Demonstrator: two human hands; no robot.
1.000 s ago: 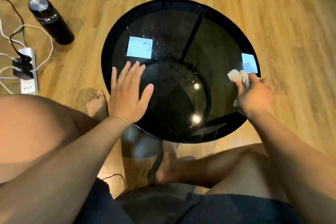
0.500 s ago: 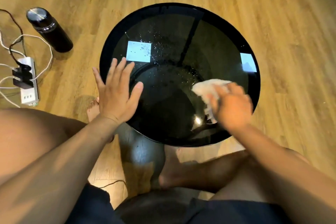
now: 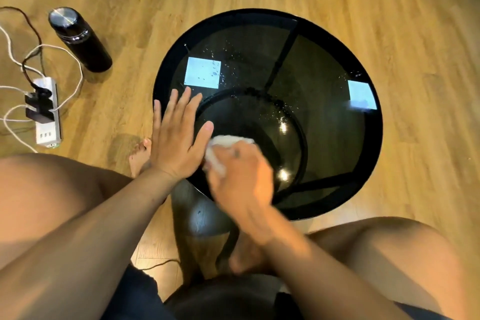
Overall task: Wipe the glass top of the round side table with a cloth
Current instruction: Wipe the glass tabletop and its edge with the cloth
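The round side table with a dark glass top (image 3: 324,101) stands on the wooden floor between my knees. Water droplets speckle the glass near its far left and middle. My left hand (image 3: 176,138) lies flat on the near-left rim, fingers spread, holding nothing. My right hand (image 3: 239,174), blurred by motion, presses a crumpled white cloth (image 3: 220,148) on the near-left part of the glass, right beside my left thumb. Most of the cloth is hidden under my fingers.
A black flask (image 3: 78,37) stands on the floor to the left. Closer to me lies a white power strip (image 3: 48,112) with plugs and trailing cables. My bare feet (image 3: 140,156) and knees flank the table's base.
My right hand has swept the cloth across the glass from the right rim to the near left, up against my left hand. The left hand stayed on the rim.
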